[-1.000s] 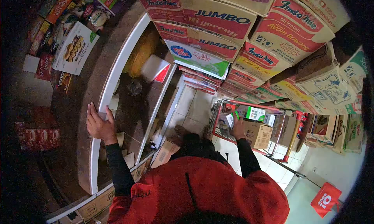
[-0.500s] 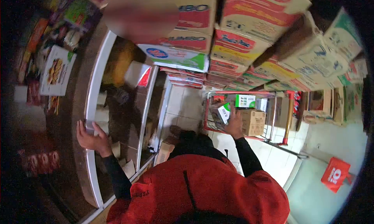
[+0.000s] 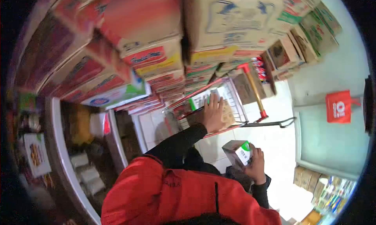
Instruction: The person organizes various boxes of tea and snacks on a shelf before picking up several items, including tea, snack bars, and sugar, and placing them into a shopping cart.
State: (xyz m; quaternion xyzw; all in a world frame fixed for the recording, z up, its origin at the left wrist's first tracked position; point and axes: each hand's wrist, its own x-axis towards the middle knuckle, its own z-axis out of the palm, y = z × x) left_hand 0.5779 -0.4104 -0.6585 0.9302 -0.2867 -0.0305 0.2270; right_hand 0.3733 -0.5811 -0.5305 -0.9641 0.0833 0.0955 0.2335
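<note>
My right hand point(image 3: 256, 165) grips a small dark box point(image 3: 237, 152) with a white and green end, held outside the cart over the tiled floor. Reaching into the red-framed shopping cart point(image 3: 253, 78), my left hand point(image 3: 213, 113) has its fingers spread over a brown carton point(image 3: 228, 114). A white and green box point(image 3: 199, 101) lies beside that hand in the cart. Whether the left hand touches the carton cannot be made out.
Tall stacks of cartons point(image 3: 152, 56) rise beyond the cart. A shelf with a white edge point(image 3: 64, 146) stands at the left. At the right, a red bag point(image 3: 338, 106) hangs by a pale glass panel point(image 3: 333, 142).
The view has turned to the right. My right hand has brought the dark box out of the cart. My left hand has moved from the shelf edge into the cart.
</note>
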